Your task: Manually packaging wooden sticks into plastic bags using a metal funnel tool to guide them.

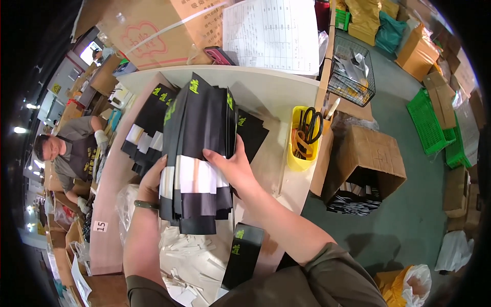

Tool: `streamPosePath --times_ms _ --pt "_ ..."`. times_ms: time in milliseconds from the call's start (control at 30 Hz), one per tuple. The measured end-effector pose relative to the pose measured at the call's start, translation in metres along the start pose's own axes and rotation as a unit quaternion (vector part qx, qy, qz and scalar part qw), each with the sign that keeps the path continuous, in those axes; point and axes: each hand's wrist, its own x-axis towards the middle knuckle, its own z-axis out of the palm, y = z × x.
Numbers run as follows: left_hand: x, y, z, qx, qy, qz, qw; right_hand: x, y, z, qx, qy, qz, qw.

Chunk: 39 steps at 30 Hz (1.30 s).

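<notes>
Both hands hold a fanned stack of black pouches with white bands and green marks above the tabletop. The left hand supports its left edge from behind; the right hand has its grip on the front. More black pouches lie spread just left. A yellow holder with scissors stands at the tabletop's right edge.
</notes>
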Motion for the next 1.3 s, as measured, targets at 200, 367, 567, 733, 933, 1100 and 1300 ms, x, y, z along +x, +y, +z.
streamPosePath --times_ms 200,367,567,733,933,1100,1300 --pt "-0.057 0.078 0.063 -0.043 0.110 0.063 0.991 -0.019 -0.070 0.038 -0.067 -0.056 -0.148 0.985" --pt "-0.075 0.101 0.138 -0.057 -0.050 0.188 0.979 -0.095 -0.166 0.016 -0.089 -0.119 -0.234 0.961" --pt "-0.076 0.011 0.314 0.006 -0.205 0.111 0.972 -0.229 -0.215 -0.115 -0.197 0.070 -0.185 0.960" --pt "-0.066 -0.161 0.454 -0.077 -0.273 -0.180 0.942 -0.332 -0.165 -0.303 -0.194 0.287 -0.017 0.938" --pt "-0.039 -0.295 0.510 -0.115 -0.274 -0.373 0.879 -0.347 -0.081 -0.470 -0.058 0.273 0.152 0.948" --pt "0.036 -0.354 0.510 -0.100 -0.228 -0.454 0.855 -0.280 -0.053 -0.535 -0.027 0.304 0.245 0.920" --pt "0.145 -0.358 0.541 0.004 -0.182 -0.407 0.895 -0.182 -0.049 -0.648 -0.116 0.273 0.181 0.938"
